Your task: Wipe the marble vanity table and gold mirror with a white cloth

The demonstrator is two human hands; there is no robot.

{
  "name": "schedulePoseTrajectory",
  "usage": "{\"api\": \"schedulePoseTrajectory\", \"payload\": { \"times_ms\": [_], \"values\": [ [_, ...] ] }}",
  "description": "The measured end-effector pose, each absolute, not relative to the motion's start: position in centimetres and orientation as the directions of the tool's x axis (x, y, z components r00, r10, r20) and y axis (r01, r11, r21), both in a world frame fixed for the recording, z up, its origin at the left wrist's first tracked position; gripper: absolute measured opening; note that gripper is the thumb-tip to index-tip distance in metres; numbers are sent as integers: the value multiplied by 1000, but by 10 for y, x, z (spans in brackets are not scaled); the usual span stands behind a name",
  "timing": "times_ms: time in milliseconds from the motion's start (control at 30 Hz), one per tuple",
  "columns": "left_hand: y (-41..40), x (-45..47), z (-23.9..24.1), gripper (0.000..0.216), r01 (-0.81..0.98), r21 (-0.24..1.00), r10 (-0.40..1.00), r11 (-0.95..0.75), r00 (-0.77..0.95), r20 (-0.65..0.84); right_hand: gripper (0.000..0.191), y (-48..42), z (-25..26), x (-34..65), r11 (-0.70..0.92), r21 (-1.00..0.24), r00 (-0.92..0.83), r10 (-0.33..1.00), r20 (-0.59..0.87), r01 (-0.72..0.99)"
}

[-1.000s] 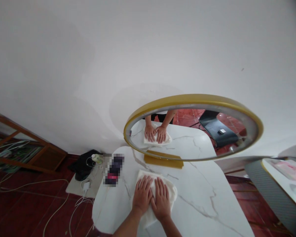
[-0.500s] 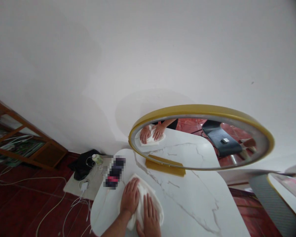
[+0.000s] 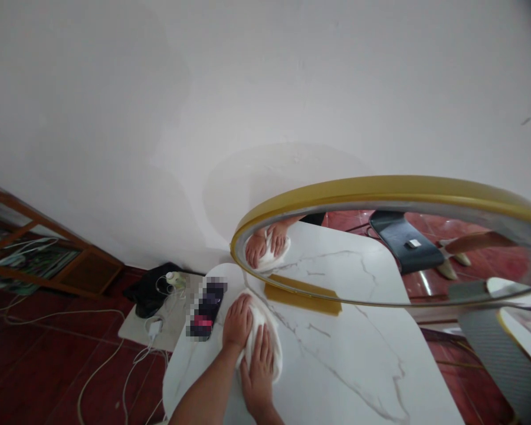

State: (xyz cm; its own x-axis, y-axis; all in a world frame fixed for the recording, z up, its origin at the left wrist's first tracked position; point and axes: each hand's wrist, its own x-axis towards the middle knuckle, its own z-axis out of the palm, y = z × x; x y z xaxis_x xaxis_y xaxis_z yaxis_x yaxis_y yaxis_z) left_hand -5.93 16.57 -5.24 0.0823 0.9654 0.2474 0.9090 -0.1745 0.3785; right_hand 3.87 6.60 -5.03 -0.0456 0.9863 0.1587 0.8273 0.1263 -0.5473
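A white cloth lies bunched on the white marble table, near its left part. My left hand rests flat on the cloth's left side, fingers stretched toward the mirror. My right hand presses flat on the cloth's near side, just behind the left hand. A round gold-framed mirror stands on a gold base at the back of the table and reflects both hands on the cloth.
A dark phone lies on the table just left of my left hand. On the red floor at left are white cables, a charger and a black bag. A wooden shelf stands far left. A grey chair is at right.
Both hands have slid the cloth leftward and toward the mirror's base, and the cloth has bunched up narrower. The view has shifted closer to the mirror.
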Motion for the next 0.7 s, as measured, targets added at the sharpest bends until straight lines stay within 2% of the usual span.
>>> {"api": "schedulePoseTrajectory", "payload": {
  "times_ms": [367,700],
  "values": [
    [216,-64,-44,40,880,398,957,-258,177,230,75,107,-45,17,-18,-696,144,982,123,718],
    [230,-65,-42,39,881,380,948,-282,195,251,74,117,-45,10,-60,-679,169,981,96,731]
  ]
}}
